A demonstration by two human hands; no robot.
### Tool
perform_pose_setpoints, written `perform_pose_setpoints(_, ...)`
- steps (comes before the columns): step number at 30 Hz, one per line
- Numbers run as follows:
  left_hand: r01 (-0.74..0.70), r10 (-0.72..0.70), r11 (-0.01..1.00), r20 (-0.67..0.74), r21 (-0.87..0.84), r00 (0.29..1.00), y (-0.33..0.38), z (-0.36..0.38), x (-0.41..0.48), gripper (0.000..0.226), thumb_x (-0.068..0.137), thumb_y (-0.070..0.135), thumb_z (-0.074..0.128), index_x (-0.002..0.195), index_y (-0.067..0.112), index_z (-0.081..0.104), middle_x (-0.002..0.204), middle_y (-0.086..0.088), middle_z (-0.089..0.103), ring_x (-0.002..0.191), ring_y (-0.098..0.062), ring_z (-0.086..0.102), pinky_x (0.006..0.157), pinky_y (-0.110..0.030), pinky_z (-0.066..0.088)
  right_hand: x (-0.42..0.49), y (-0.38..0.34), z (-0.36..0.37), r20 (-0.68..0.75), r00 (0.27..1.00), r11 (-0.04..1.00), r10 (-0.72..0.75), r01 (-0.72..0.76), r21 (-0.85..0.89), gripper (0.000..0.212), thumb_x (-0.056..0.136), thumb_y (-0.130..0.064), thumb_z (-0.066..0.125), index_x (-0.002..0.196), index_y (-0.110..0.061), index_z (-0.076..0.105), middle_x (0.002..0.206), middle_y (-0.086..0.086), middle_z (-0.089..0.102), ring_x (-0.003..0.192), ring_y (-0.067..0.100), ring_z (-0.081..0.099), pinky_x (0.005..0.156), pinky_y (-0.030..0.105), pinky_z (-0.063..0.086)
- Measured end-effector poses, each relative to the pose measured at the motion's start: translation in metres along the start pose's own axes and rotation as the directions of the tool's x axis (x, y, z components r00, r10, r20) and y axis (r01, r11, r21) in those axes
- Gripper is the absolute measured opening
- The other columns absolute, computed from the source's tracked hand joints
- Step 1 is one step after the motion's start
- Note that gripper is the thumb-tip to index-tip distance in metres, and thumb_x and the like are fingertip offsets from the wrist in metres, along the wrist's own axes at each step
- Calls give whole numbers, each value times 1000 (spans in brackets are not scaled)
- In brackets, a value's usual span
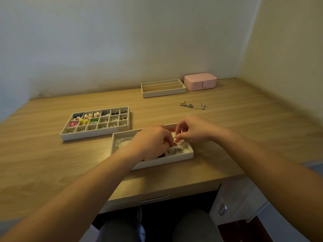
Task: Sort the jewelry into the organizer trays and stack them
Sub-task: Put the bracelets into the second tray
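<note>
Our two bare forearms reach in from six o'clock and meet over the near tray (166, 162), which sits at the desk's front edge. The small red-beaded piece (175, 140) hangs just above the tray's right half, and it seems to have a gold-toned fitting. The right hand (192, 130) pinches it between thumb and forefinger. The left hand (150, 142) has its fingers curled down onto the same piece from the nine o'clock side, and we judge that it is gripping it too, though its fingertips are partly hidden. Pale beads and silvery bits already lie in the tray beneath.

We judge that sorting is well under way, with this piece being untangled or set into its compartment. The next move calls for a light, steady pinch and a clean release, so that the strands below are not dragged up.

From the near tray, the grid tray (95, 135) lies at ten o'clock, most of its cells filled with coloured studs. The slotted tray (164, 94) stands at twelve o'clock, well apart, and appears unfilled. At one o'clock loose silver chains (193, 106) rest on the desk (52, 163), unsorted, so they probably come next. The closed pink case (200, 82) sits beyond them, just beside the slotted tray. No tray is stacked yet.
</note>
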State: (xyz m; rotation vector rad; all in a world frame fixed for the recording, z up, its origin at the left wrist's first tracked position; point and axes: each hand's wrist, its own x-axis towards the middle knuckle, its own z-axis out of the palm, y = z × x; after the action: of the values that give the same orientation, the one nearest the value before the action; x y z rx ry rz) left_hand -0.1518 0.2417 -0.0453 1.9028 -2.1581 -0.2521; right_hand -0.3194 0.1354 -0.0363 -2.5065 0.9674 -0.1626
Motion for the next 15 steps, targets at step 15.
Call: perform_pose_setpoints(15, -6, 9, 995, 32, -102, 999, 2, 0, -3, 25, 90, 19, 60, 100, 31, 79, 115, 9, 61, 101, -13, 59, 92, -32, 47, -2, -6, -2, 75, 995, 991, 68, -58, -123, 6, 88, -31, 78, 89, -26, 78, 90, -11, 70, 87, 7, 64, 78, 31, 57)
